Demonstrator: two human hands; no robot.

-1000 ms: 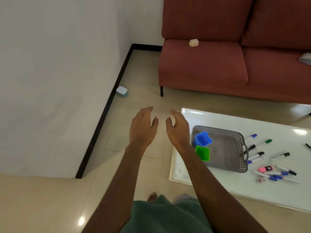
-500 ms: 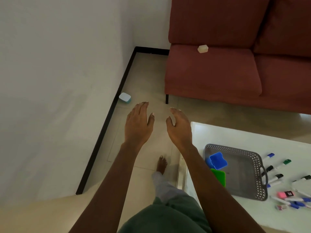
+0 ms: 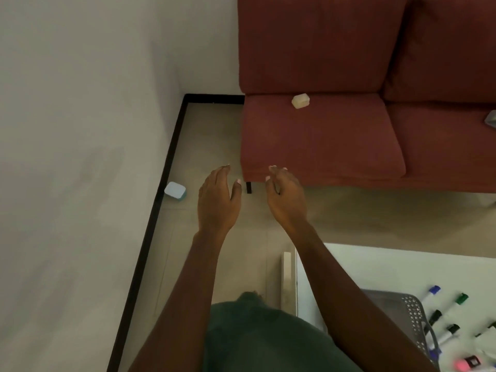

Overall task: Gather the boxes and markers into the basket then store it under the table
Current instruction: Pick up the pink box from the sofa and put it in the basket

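Observation:
My left hand (image 3: 218,200) and my right hand (image 3: 286,197) are stretched out over the floor, both empty with fingers apart. A small light-blue box (image 3: 175,190) lies on the floor by the wall, left of my left hand. A cream box (image 3: 300,100) rests on the sofa seat beyond my hands. The grey perforated basket (image 3: 410,310) sits on the white table at the lower right, mostly hidden by my right forearm. Several markers (image 3: 442,315) lie on the table right of the basket.
A red sofa (image 3: 349,124) fills the upper right, its dark leg just past my hands. A white wall (image 3: 80,157) with black skirting runs along the left. The white table (image 3: 389,272) edge stands at my right. A pink eraser (image 3: 463,364) lies near the markers.
The view has shifted forward and left toward the sofa corner. Both hands have reached farther out and spread apart. The basket has slid to the lower right edge of the picture.

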